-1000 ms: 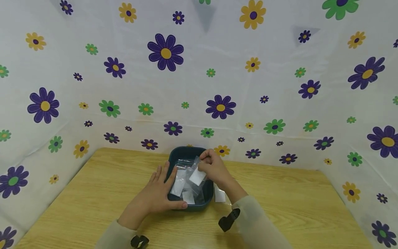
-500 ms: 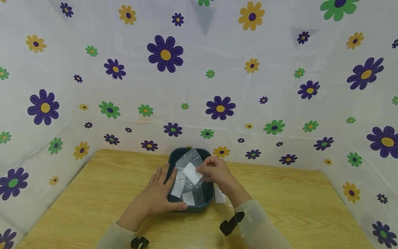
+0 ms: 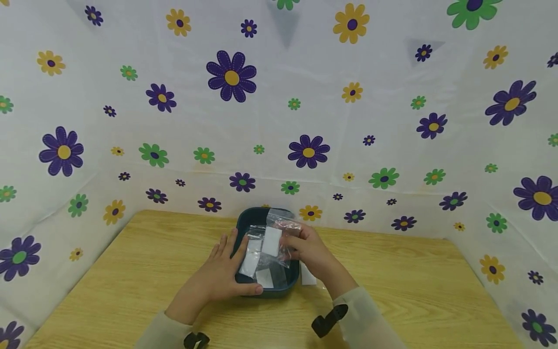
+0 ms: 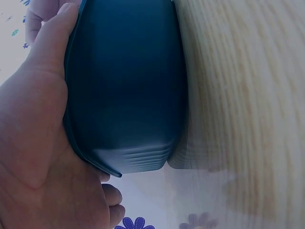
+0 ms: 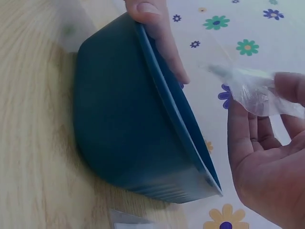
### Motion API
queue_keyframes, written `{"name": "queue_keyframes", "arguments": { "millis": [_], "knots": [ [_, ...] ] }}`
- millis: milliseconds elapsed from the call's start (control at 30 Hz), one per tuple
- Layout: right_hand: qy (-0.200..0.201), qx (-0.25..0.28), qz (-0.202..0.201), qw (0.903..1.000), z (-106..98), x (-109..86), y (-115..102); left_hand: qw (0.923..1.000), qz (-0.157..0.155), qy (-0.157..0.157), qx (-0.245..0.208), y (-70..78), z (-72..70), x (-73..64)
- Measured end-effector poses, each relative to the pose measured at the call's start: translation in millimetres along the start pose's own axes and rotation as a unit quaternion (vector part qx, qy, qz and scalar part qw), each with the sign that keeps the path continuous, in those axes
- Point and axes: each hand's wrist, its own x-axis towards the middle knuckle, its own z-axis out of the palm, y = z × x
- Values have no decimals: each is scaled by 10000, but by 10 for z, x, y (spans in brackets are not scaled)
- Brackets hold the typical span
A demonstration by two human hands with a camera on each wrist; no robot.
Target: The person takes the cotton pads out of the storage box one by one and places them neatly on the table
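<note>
A dark teal plastic bin [image 3: 275, 293] stands on the table, holding several clear zip bags with white contents, such as one bag [image 3: 250, 259] at its left. My left hand [image 3: 213, 276] rests on the bin's left and front rim, fingers spread and mostly straight, the thumb along the front edge. Above the bin's right side, my right hand [image 3: 315, 249] pinches a clear zip bag [image 3: 272, 241] with a white piece inside. In the right wrist view that bag [image 5: 252, 98] lies between thumb and fingers, over the open top.
Just right of the bin, another small bag with a white piece [image 3: 308, 277] lies on the wooden table [image 3: 392, 291], partly hidden by my right arm. A white cloth [image 3: 183, 121] with printed flowers hangs behind the table and on both sides.
The zip bag in my right hand has turned from tilted to nearly upright, facing the head camera. My right hand has shifted slightly right and down. The left hand stays put.
</note>
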Motion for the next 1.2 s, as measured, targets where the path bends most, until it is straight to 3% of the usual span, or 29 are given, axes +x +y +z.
{"name": "queue_keyframes", "arguments": {
  "millis": [100,167,233,300,367,533,700,900,1200],
  "knots": [
    [-89,-198,-294,9993,7,-26,-5,10000,5,32,-14,-1,7,3],
    [-196,-652,-737,9950,21,-38,-7,10000,42,63,-40,-3,12,4],
    [-72,-1312,-1329,9824,47,-48,-16,9999,84,87,-65,-5,13,2],
    [325,-1958,-1836,9627,76,-49,-22,9999,97,101,-58,-7,13,0],
    [792,-2307,-1982,9493,103,-46,-29,9999,83,94,-59,-6,10,-5],
    [1076,-2017,-1256,9654,129,-64,-73,9999,47,43,-84,10,5,-11],
    [1291,-2133,-931,9639,94,-50,-98,9998,108,86,-151,30,-17,-7],
    [1003,-770,-271,9916,24,-42,-103,9999,54,42,-130,17,-10,8],
    [989,37,29,9951,-96,-124,-9,9999,37,29,-109,-5,14,8]
  ]
}}
